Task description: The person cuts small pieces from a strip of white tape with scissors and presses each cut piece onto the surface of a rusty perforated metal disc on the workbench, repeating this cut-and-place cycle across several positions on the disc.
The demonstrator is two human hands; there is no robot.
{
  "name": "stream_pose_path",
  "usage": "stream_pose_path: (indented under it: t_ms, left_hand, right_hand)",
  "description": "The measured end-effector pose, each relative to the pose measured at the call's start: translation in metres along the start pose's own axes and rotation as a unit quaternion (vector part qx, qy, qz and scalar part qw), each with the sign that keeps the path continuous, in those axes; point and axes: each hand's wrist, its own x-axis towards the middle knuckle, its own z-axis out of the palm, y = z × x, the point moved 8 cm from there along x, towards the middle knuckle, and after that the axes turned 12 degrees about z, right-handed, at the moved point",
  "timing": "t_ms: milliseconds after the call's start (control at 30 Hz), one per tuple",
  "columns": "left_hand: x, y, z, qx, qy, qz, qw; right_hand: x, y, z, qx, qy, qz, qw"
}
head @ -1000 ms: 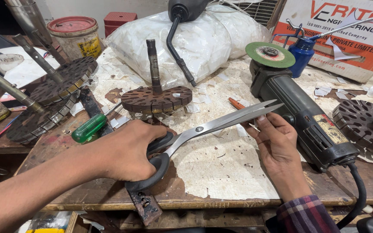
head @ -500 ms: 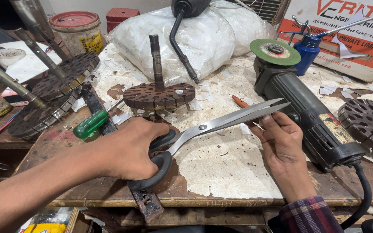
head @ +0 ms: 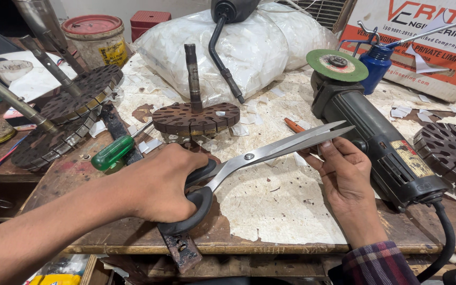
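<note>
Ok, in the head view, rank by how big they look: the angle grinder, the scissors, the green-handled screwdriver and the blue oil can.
1. Angle grinder
2. Scissors, held by the left hand; close to the grinder in length, so unsure
3. and 4. Green-handled screwdriver and blue oil can: look alike; the can sits farther back, so no ranking.

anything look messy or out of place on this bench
Yes: white paper scraps litter the worn, stained bench, and the angle grinder lies beside the right hand, its green disc exposed.
</note>
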Motion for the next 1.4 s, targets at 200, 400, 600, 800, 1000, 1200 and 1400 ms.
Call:
stream_pose_path:
  t_ms: [200,400,600,800,1000,1200,1400]
  left_hand:
    - [0.002,0.003,-0.005,0.001,0.004,0.005,1.0]
    - [0.002,0.01,-0.01,-0.002,-0.007,-0.007,1.0]
    - [0.003,0.02,-0.018,0.026,0.001,0.002,1.0]
    - [0.002,0.026,-0.024,0.041,-0.016,-0.016,0.999]
    - [0.003,0.031,-0.028,0.015,-0.013,-0.026,0.999]
    - [0.007,0.036,-0.032,-0.004,-0.001,-0.012,1.0]
    - [0.007,0.04,-0.034,-0.002,0.003,0.0,1.0]
  right_hand:
    - [0.002,-0.005,0.002,0.0,0.008,0.005,1.0]
    - [0.001,-0.015,0.005,-0.005,0.008,0.007,1.0]
    - [0.002,-0.021,0.006,0.005,0.001,0.014,1.0]
    - [-0.001,-0.031,0.006,0.003,-0.006,0.006,1.0]
    - [-0.002,-0.039,0.007,0.01,-0.015,0.004,1.0]
    - [-0.001,-0.048,0.007,0.001,-0.013,-0.005,1.0]
    - [-0.004,-0.053,0.008,0.004,-0.023,-0.011,1.0]
